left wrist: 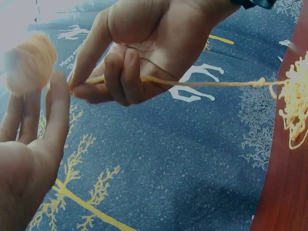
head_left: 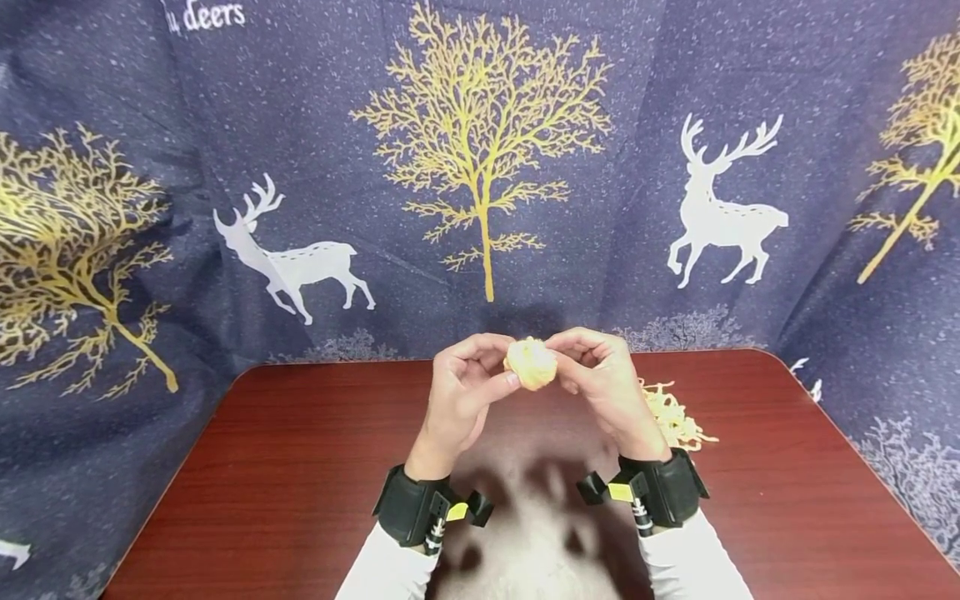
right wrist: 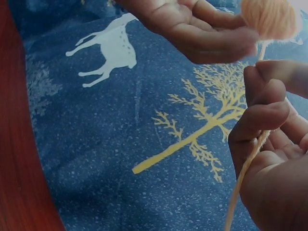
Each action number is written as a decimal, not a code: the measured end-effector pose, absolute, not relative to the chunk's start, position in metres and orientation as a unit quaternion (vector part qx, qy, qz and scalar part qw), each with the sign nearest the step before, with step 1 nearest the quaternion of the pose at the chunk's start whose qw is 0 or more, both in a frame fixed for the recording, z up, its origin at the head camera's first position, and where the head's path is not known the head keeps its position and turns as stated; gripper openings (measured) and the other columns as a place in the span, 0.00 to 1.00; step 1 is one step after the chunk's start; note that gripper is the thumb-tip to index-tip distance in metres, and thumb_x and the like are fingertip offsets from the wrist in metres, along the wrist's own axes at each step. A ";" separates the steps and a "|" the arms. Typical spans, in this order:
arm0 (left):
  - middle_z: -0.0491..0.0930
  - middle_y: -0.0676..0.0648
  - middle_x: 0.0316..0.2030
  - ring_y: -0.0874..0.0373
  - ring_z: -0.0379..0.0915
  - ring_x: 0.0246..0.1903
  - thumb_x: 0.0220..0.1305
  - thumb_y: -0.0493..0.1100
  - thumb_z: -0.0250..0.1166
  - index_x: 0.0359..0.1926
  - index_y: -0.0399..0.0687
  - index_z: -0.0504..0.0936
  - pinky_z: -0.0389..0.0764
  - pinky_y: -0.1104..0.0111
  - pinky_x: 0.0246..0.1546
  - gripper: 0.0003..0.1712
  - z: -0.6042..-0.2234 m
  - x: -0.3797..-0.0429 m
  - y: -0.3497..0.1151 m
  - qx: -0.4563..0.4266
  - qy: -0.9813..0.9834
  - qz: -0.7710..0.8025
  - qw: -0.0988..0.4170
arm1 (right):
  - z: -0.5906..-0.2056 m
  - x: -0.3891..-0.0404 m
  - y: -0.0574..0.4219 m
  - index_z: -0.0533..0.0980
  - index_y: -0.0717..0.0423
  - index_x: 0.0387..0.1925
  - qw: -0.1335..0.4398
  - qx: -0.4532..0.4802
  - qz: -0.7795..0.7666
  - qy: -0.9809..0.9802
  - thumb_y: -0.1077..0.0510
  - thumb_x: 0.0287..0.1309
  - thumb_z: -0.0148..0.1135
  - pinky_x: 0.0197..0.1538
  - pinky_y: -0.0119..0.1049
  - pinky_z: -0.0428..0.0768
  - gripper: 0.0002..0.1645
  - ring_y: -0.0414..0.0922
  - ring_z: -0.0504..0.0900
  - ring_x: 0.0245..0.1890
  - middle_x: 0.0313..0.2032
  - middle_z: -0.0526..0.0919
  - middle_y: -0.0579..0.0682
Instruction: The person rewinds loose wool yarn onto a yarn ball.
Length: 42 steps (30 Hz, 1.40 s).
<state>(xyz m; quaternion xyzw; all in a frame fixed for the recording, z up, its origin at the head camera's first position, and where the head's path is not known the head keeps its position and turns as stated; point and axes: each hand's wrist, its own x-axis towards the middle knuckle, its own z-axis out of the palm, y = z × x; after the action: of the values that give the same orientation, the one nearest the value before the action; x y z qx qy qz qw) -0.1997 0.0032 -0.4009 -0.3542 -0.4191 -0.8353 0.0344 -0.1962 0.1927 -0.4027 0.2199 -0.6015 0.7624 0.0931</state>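
A small ball of pale yellow yarn (head_left: 531, 364) is up above the table, between both hands. My left hand (head_left: 471, 392) holds it by fingertips and thumb from the left side. My right hand (head_left: 606, 385) pinches the yarn strand (left wrist: 211, 84) close beside the ball, its other fingers curled round the strand. In the right wrist view the strand (right wrist: 237, 192) passes through the right fingers up to the ball (right wrist: 272, 18). From the right hand it runs to a loose heap of yarn (head_left: 673, 421), with a small knot in it near the heap.
The red-brown wooden table (head_left: 300, 467) lies under the hands, the heap on its right part behind the right wrist. A dark blue cloth (head_left: 420, 275) with white deer and yellow trees hangs behind. Each wrist wears a black strap (head_left: 411, 508) with a small camera.
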 end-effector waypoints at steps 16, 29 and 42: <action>0.84 0.46 0.43 0.57 0.81 0.42 0.53 0.21 0.62 0.39 0.44 0.77 0.86 0.69 0.42 0.17 -0.399 -0.198 0.007 -0.209 -0.423 -0.879 0.069 | -0.403 -0.197 0.186 0.83 0.66 0.39 0.100 0.182 0.674 -0.709 0.68 0.59 0.69 0.20 0.29 0.74 0.06 0.37 0.73 0.19 0.26 0.85 0.49; 0.82 0.44 0.46 0.58 0.81 0.41 0.62 0.23 0.62 0.57 0.23 0.72 0.84 0.68 0.47 0.22 -0.395 -0.200 0.006 -0.171 -0.524 -0.833 0.045 | -0.404 -0.198 0.185 0.84 0.62 0.38 0.115 0.173 0.630 -0.748 0.65 0.59 0.71 0.20 0.29 0.71 0.06 0.39 0.72 0.19 0.23 0.82 0.52; 0.83 0.41 0.46 0.57 0.81 0.43 0.62 0.25 0.63 0.57 0.24 0.74 0.84 0.68 0.48 0.21 -0.398 -0.202 0.005 -0.166 -0.542 -0.823 0.041 | -0.405 -0.200 0.185 0.85 0.62 0.37 0.131 0.165 0.604 -0.769 0.64 0.58 0.72 0.21 0.29 0.70 0.06 0.38 0.73 0.20 0.26 0.85 0.55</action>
<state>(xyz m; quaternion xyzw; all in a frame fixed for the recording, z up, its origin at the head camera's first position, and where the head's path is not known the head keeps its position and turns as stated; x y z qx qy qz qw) -0.2023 0.0050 -0.3984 -0.1656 -0.5424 -0.8226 0.0413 -0.2000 0.1853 -0.4046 0.1646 -0.7689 0.6037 0.1315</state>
